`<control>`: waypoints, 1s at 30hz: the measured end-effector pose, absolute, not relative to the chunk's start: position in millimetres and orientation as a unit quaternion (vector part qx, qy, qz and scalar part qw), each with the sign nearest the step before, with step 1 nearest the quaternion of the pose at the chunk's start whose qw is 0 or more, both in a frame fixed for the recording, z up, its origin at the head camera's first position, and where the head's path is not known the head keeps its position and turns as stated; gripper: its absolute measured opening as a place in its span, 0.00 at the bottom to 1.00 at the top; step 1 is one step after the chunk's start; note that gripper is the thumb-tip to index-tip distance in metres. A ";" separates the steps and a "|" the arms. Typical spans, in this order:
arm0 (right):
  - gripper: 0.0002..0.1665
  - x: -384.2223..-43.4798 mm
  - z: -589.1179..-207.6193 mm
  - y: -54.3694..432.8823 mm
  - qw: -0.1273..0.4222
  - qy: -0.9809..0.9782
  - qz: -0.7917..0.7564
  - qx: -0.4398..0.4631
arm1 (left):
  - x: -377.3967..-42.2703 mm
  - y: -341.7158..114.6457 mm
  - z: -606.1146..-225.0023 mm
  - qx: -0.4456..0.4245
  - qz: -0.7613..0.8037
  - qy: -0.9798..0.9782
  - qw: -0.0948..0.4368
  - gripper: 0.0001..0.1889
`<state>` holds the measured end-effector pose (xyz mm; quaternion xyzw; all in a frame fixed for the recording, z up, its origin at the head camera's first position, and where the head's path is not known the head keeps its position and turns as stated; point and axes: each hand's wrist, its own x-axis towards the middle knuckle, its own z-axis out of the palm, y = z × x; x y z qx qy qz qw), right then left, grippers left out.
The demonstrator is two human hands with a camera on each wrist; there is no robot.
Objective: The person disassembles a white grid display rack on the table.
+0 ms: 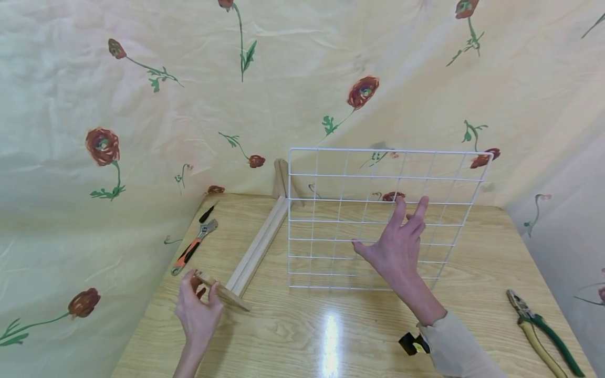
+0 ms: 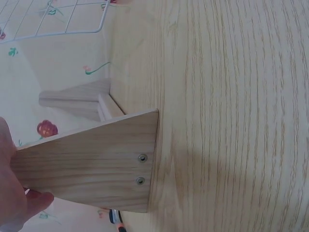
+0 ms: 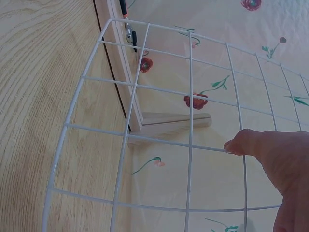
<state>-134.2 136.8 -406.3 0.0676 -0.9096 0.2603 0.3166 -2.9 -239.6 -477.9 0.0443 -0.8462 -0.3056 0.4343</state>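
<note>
My left hand [image 1: 199, 310] pinches the upper part of the near wooden end piece [image 2: 91, 164], between thumb and fingers. Two screw heads show near its wide base, which stands on the table. A grooved wooden bar [image 1: 260, 247] runs from it to a matching far end piece [image 1: 281, 176]. To the right, a white wire grid panel [image 1: 337, 221] is held upright and leaning. My right hand [image 1: 399, 252] grips it with fingers spread, the thumb [image 3: 241, 141] on a wire crossing. Whether the panel's lower edge touches the table I cannot tell.
Left of the bar lie an adjustable wrench [image 1: 194, 248] with an orange and black handle and a small black screwdriver [image 1: 206, 214]. Pliers [image 1: 534, 320] with green and yellow handles lie at the right edge. A small black object [image 1: 410, 344] sits by the right sleeve. Flowered cloth hangs behind.
</note>
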 end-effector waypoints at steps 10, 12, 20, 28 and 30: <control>0.82 -133.7 -406.4 137.4 0.313 -0.911 0.260 0.066 | -4.2 -238.2 -477.8 0.033 -0.287 -0.844 0.452 0.32; 0.82 -133.5 -406.3 137.6 0.311 -0.912 0.260 0.066 | -4.2 -237.8 -478.0 0.030 -0.282 -0.843 0.457 0.32; 0.82 -132.5 -406.7 138.0 0.302 -0.914 0.264 0.064 | -3.8 -236.0 -479.0 0.035 -0.269 -0.845 0.461 0.31; 0.82 -131.8 -406.7 138.2 0.296 -0.916 0.263 0.063 | -2.8 -234.5 -481.5 0.047 -0.264 -0.850 0.453 0.30; 0.82 -131.7 -406.6 138.3 0.295 -0.917 0.263 0.064 | -2.4 -233.5 -480.9 0.052 -0.264 -0.852 0.448 0.30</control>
